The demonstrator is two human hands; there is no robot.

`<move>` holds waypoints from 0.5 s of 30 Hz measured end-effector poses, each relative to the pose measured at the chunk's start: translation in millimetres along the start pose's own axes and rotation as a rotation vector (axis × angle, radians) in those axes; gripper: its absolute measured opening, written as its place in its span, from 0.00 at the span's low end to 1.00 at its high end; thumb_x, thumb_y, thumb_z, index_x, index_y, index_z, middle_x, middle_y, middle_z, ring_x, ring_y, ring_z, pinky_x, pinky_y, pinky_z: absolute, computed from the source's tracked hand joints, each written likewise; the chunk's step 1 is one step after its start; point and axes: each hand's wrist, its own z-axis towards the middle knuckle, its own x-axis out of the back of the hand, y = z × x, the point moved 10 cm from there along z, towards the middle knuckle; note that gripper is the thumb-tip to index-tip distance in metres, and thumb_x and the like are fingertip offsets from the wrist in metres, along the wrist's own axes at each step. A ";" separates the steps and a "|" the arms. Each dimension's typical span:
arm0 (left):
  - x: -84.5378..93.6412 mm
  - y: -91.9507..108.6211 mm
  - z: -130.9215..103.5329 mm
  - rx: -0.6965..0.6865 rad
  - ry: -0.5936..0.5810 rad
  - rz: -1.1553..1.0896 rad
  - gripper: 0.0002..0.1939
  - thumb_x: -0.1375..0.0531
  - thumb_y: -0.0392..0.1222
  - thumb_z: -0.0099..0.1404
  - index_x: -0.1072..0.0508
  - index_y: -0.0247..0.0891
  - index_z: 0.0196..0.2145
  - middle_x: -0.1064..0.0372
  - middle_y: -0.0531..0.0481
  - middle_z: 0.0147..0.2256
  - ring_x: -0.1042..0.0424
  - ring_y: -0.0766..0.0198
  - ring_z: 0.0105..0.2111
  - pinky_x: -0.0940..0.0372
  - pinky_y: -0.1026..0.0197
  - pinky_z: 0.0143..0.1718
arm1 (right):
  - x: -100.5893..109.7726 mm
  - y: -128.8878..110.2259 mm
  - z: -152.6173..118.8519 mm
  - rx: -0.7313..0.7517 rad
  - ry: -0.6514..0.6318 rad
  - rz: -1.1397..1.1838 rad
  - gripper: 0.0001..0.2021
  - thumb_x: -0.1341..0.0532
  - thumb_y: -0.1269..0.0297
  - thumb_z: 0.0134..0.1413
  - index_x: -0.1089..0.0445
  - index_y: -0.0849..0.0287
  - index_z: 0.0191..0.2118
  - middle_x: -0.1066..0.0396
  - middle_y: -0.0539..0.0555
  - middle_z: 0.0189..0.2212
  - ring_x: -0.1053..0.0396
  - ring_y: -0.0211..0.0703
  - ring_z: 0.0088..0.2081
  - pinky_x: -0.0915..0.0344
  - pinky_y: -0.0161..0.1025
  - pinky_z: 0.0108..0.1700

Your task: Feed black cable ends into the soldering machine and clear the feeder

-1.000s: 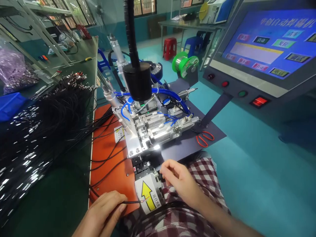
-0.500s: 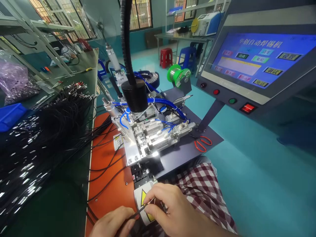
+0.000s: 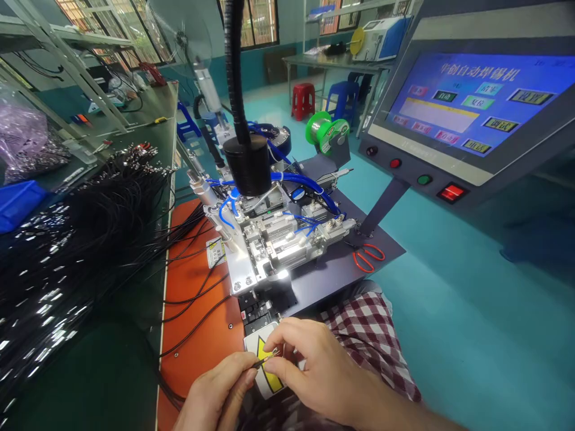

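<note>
A thin black cable (image 3: pixel 259 363) with bare, light-coloured wire ends lies between my two hands. My left hand (image 3: pixel 220 386) is closed round it, thumb and forefinger pinching close to the stripped end. From the other side, my right hand (image 3: pixel 317 365) has its thumb and curled forefinger around the fine wire tips; part of the contact is hidden. Below the hands is a white plate with a yellow warning label (image 3: pixel 271 383). Just beyond stands the silver soldering machine (image 3: pixel 287 245), with blue air tubes.
Black cables (image 3: pixel 90 239) are heaped on the left bench, several trailing onto the orange surface (image 3: pixel 197 341). A black lamp-like head (image 3: pixel 248 164) hangs over the machine. Red-handled scissors (image 3: pixel 369 258) lie on the dark base. A control screen (image 3: pixel 476 108) and green solder spool (image 3: pixel 326 131) stand beyond.
My left hand has slid up and right along the cable, closer to its stripped end. My right hand has risen slightly, and the wire tips show more clearly between its fingers.
</note>
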 end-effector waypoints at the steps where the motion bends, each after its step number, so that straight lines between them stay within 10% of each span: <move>1: -0.7 0.1 0.0 -0.015 -0.013 0.016 0.10 0.45 0.42 0.67 0.27 0.48 0.44 0.26 0.53 0.38 0.28 0.64 0.34 0.33 0.69 0.38 | 0.5 0.3 -0.2 0.002 -0.002 -0.006 0.02 0.36 0.69 0.53 0.30 0.56 0.33 0.28 0.45 0.29 0.32 0.36 0.31 0.40 0.33 0.36; 15: -2.9 0.4 -0.3 -0.053 -0.085 0.092 0.10 0.50 0.39 0.70 0.31 0.44 0.45 0.28 0.52 0.35 0.30 0.66 0.32 0.34 0.68 0.36 | 3.4 9.8 -3.0 -0.046 0.038 0.059 0.04 0.39 0.71 0.55 0.30 0.56 0.31 0.31 0.45 0.28 0.34 0.34 0.30 0.41 0.33 0.34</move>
